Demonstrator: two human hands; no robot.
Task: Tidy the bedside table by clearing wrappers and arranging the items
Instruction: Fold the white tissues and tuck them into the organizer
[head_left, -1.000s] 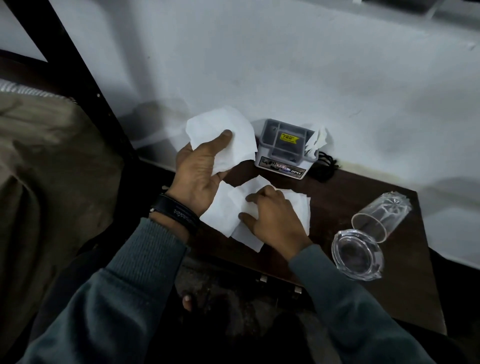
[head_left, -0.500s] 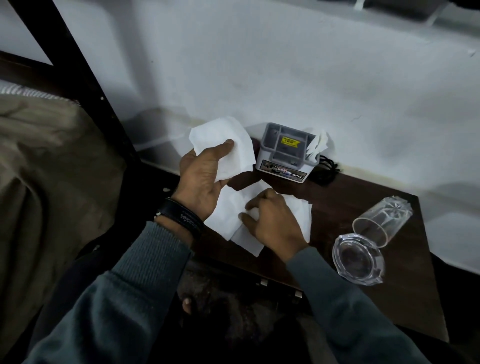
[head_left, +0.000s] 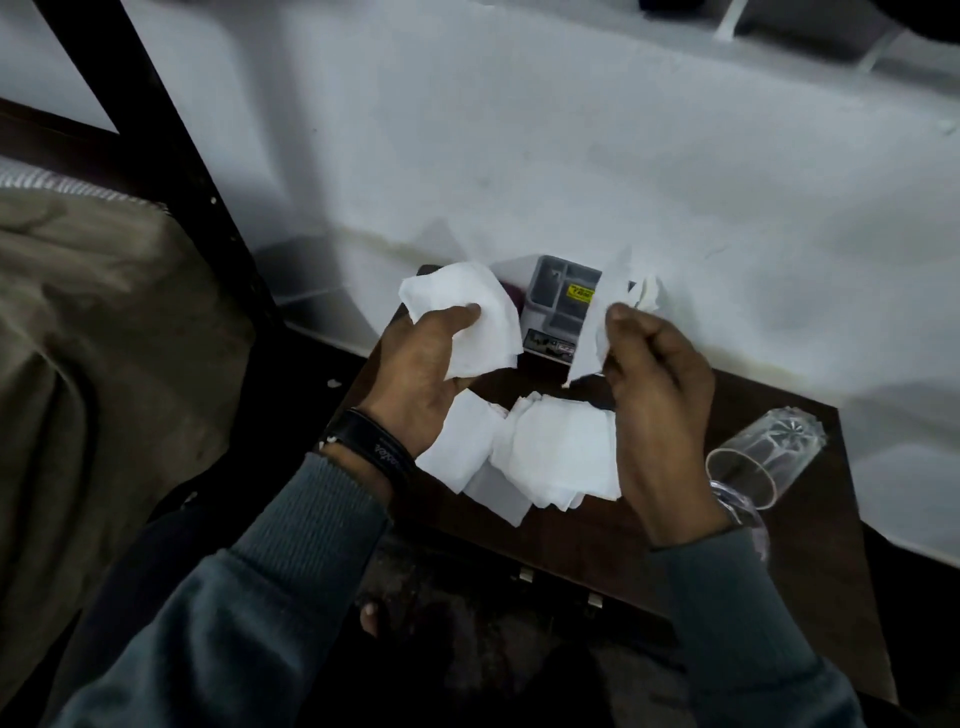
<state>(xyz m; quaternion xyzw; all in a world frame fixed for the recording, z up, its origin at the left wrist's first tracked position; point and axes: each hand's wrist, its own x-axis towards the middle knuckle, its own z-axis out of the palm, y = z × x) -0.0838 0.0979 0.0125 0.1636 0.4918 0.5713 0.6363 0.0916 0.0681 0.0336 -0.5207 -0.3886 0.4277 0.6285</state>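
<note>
My left hand (head_left: 415, 379) grips a white tissue (head_left: 472, 312), raised above the dark wooden bedside table (head_left: 810, 545). My right hand (head_left: 654, 400) pinches a second white tissue (head_left: 597, 332) and holds it up edge-on in front of the grey organiser box (head_left: 563, 299). Several more white tissues (head_left: 550, 452) lie loosely piled on the table between and below my hands. The organiser box stands at the back by the wall, with a yellow label on top and a crumpled white paper (head_left: 649, 291) at its right.
A clear drinking glass (head_left: 769, 454) lies on its side at the table's right, and part of a clear glass ashtray (head_left: 743, 506) shows behind my right wrist. A bed with a brown blanket (head_left: 104, 338) and a dark bed frame post (head_left: 171, 156) are at the left. The white wall (head_left: 571, 156) backs the table.
My right hand has lifted off the tissue pile with one tissue pinched in it. My left hand still holds its tissue, now more bunched.
</note>
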